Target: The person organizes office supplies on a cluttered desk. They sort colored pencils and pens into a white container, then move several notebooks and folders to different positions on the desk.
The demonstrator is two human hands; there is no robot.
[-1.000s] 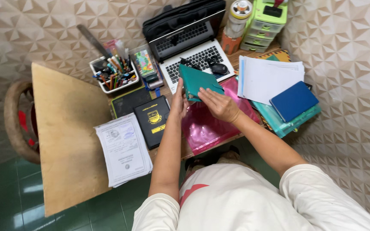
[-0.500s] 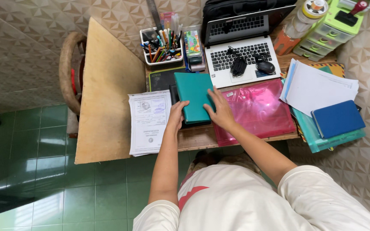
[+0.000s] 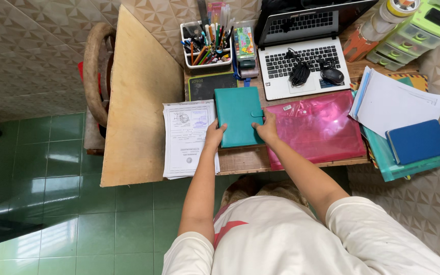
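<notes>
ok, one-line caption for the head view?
Both hands, left hand and right hand, rest on a teal notebook lying on a cluttered desk.

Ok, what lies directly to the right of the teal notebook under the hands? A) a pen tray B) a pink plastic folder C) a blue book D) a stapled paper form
B: the pink plastic folder lies against the right edge of the teal notebook, beside the right hand.

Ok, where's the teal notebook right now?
In the head view the teal notebook lies flat on the desk centre, between the printed papers and the pink folder, left hand and right hand on its lower corners.
</notes>
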